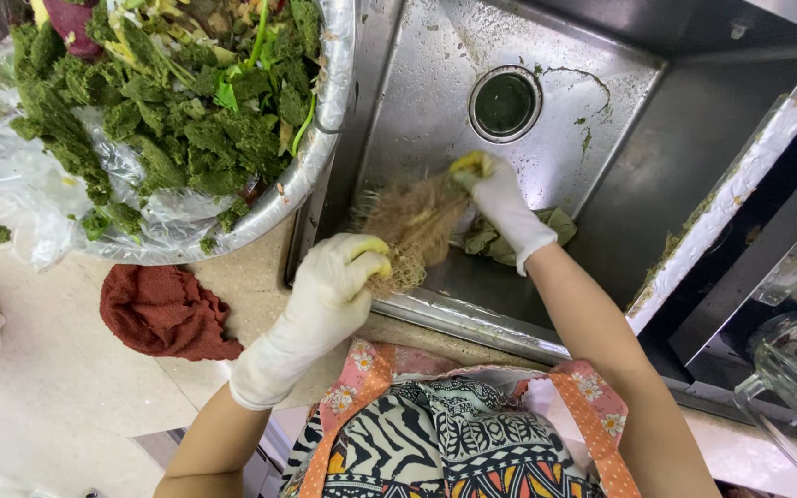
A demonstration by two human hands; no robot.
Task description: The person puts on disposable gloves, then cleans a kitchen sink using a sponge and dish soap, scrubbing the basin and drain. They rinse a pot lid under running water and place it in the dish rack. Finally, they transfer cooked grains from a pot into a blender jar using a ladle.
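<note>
We hold a tangled clump of brown roots (410,226) over the steel sink (601,175), left hand (334,286) and right hand (495,198) each with grip clamped on it.

Pale counter (76,387) with red cloth (166,312), metal bowl (329,111), plastic bag (11,198).
</note>
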